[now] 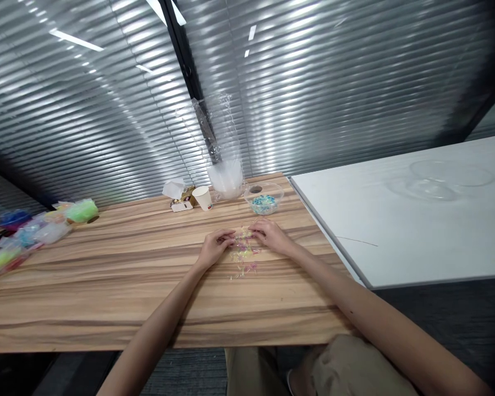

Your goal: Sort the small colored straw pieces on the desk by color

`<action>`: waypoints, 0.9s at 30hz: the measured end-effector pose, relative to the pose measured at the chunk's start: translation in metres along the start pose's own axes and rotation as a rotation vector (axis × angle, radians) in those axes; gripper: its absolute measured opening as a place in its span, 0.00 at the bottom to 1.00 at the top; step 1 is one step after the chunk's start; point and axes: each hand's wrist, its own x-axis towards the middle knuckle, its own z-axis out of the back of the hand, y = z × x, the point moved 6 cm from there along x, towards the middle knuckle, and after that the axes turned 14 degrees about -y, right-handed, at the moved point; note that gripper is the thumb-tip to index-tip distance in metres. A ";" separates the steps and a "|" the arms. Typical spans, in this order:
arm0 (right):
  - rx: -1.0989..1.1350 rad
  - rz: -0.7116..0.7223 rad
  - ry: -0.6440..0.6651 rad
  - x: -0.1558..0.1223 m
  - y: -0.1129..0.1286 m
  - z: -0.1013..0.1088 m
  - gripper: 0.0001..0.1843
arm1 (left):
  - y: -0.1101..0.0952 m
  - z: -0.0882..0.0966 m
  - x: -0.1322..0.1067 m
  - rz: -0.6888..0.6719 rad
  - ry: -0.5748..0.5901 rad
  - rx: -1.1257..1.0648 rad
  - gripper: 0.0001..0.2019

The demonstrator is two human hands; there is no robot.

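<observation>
A small scatter of thin pink, yellow and green pieces [244,258] lies on the wooden table [107,275] in front of me. My left hand [215,246] rests at the left edge of the scatter with its fingers curled into a pinch. My right hand [271,233] sits at the upper right of the scatter, its fingers also drawn together over the pieces. What each pinch holds is too small to make out. A clear bowl [264,197] with blue and green bits stands just beyond my right hand.
A stack of clear cups in a plastic sleeve [225,165], a paper cup [202,197] and small boxes [177,195] stand at the table's far edge. Bags of coloured material [33,231] lie at far left. A white table [416,220] with clear lids [437,181] adjoins on the right.
</observation>
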 end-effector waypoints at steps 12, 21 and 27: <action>-0.081 0.165 0.012 -0.005 0.011 -0.003 0.10 | -0.005 0.012 0.000 -0.032 0.053 0.017 0.11; -0.103 0.231 0.060 -0.009 0.014 -0.007 0.10 | -0.012 0.019 0.000 -0.207 0.265 0.170 0.07; -0.005 0.188 -0.020 -0.004 0.032 -0.008 0.09 | -0.011 0.014 0.000 -0.226 0.271 0.215 0.06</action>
